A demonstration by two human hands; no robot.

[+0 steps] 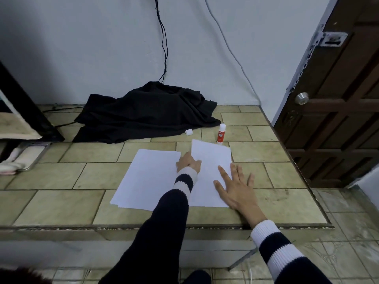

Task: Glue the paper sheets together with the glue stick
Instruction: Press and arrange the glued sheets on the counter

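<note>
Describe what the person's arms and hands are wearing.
Both arms wear a dark navy knit sweater with long sleeves. Each ribbed cuff carries broad white bands alternating with navy. The left hand and right hand are bare: no gloves, rings or watch visible.

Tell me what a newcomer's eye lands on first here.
Two white paper sheets lie overlapped mid-table, the left hand at the upper sheet's edge and the right hand spread flat on it. Behind them the uncapped glue stick stands upright, its white cap lying beside a heap of black cloth by the wall.
</note>
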